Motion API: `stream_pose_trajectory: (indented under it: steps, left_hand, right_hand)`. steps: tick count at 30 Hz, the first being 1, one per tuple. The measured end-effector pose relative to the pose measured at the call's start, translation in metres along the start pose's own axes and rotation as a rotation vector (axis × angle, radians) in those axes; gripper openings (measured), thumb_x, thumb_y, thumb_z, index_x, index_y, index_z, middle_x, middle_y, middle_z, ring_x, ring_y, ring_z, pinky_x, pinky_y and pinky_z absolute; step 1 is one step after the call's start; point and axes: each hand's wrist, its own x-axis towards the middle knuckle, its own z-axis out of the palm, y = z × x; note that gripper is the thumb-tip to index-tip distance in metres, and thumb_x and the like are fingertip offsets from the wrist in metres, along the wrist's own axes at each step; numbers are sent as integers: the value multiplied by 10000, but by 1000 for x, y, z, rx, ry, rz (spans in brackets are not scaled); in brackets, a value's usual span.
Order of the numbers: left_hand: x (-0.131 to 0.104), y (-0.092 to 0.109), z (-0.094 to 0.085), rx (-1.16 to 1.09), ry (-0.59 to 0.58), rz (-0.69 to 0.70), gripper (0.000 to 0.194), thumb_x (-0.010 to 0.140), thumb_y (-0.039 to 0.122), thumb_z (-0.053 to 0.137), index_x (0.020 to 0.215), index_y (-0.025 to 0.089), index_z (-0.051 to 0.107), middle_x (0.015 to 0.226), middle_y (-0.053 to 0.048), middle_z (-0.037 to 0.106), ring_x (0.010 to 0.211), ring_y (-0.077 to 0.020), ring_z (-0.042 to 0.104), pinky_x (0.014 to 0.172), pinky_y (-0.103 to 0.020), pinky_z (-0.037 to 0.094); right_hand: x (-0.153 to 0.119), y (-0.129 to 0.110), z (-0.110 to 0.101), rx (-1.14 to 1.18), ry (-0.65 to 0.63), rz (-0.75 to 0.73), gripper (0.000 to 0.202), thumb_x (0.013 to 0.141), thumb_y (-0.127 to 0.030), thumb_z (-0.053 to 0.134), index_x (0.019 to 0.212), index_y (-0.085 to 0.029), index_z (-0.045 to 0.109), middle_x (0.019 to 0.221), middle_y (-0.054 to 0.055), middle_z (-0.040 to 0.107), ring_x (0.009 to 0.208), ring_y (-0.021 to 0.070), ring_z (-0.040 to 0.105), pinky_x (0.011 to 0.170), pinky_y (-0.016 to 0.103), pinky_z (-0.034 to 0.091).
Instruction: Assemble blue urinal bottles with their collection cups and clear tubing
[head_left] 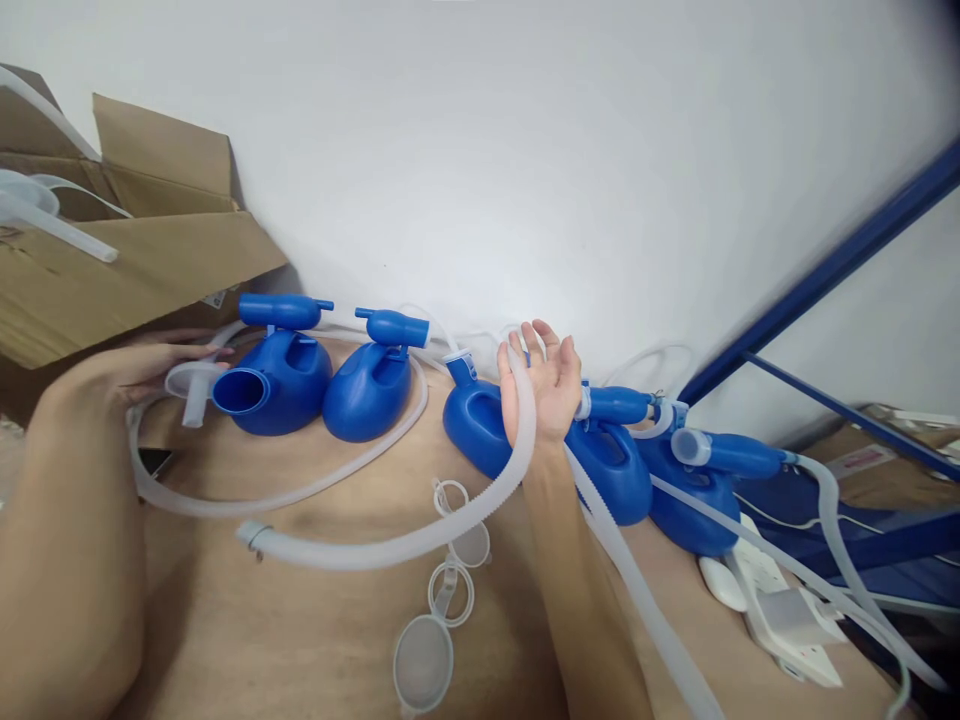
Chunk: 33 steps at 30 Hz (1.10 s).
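My left hand [169, 365] is at the left, its fingers closed on a translucent funnel-shaped connector [193, 383] with a thin tube, beside the open mouth of a blue bottle [289, 385]. My right hand [546, 385] is palm up with its fingers apart, and a thick ribbed hose [450, 525] lies across it near the thumb side. The hose's grey end, with a metal clamp, hangs over the table at the left. Behind my right hand is another blue bottle [480, 425], with a tube at its neck. A second blue bottle [367, 395] stands between them.
An open cardboard box [142, 270] with clear parts is at the left. White caps [424, 662] lie on the wooden table [300, 640]. More blue bottles [611, 475], a mouse [722, 583], a power strip [795, 645] and a blue metal frame [825, 270] are at the right.
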Motion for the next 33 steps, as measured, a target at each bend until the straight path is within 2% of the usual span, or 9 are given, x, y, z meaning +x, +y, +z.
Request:
stream_pose_trajectory:
  steps: [4,8,14,18,23,26,29,31,33]
  left_hand:
    - [0,11,-2,-199,0,3,958,692,216,858,1574,246,485,1164,-76,775,776,-177,723,623,-246,617]
    - [-8,35,13,-265,21,10,881,835,181,745,1643,216,396,1334,-106,724,879,-186,740,655,-257,634]
    - [-25,51,28,-261,-7,145,623,718,97,748,1331,190,693,1057,-58,799,895,-206,757,692,-237,652]
    - [-40,60,26,-145,119,275,666,721,127,775,1377,213,696,918,-36,786,823,-196,761,633,-226,638]
    - [-63,83,30,-190,314,555,738,684,147,823,1404,258,706,1108,-50,797,794,-212,766,607,-297,649]
    - [-78,98,39,-376,280,796,735,646,211,902,1356,309,736,1306,8,754,866,-202,762,779,-387,693]
    - [-93,112,52,-517,207,979,691,623,309,992,1275,365,769,1257,70,762,1027,-209,742,926,-403,675]
    - [-100,118,62,-575,128,1051,698,593,326,1031,1242,375,776,1206,75,777,1048,-196,734,874,-350,680]
    - [-105,123,72,-596,37,1070,731,581,332,1048,1258,346,771,1136,42,799,883,-179,752,725,-314,683]
  right_hand:
    - [-2,0,2,-19,-13,0,250,962,-467,611,1026,-250,716,1202,21,678,1173,158,668,1236,448,442]
    - [-3,5,2,-131,-72,-69,195,857,-318,765,1030,-279,683,1285,0,702,1299,156,642,1271,487,401]
    - [-6,14,-4,-418,-356,-221,384,759,-134,732,1108,-272,651,1463,47,642,1522,222,477,1286,561,367]
    - [-10,16,-7,-689,-508,-248,445,816,-114,618,1219,-301,635,1605,61,472,1605,227,348,1288,498,387]
    - [-7,17,-13,-960,-477,-237,412,891,-210,614,1292,-306,616,1628,90,382,1624,232,283,1261,485,428]
    - [-4,16,-18,-1078,-446,-254,349,929,-281,637,1277,-302,632,1631,95,384,1610,237,308,1262,489,417]
    - [-4,13,-18,-1160,-418,-378,295,954,-296,630,1247,-289,655,1626,101,400,1590,243,345,1283,502,373]
    - [-7,11,-15,-1238,-395,-495,243,970,-297,614,1204,-281,680,1608,106,432,1569,265,374,1292,538,339]
    - [-12,8,-9,-1332,-348,-562,206,978,-306,607,1163,-284,696,1575,104,475,1550,303,387,1293,611,291]
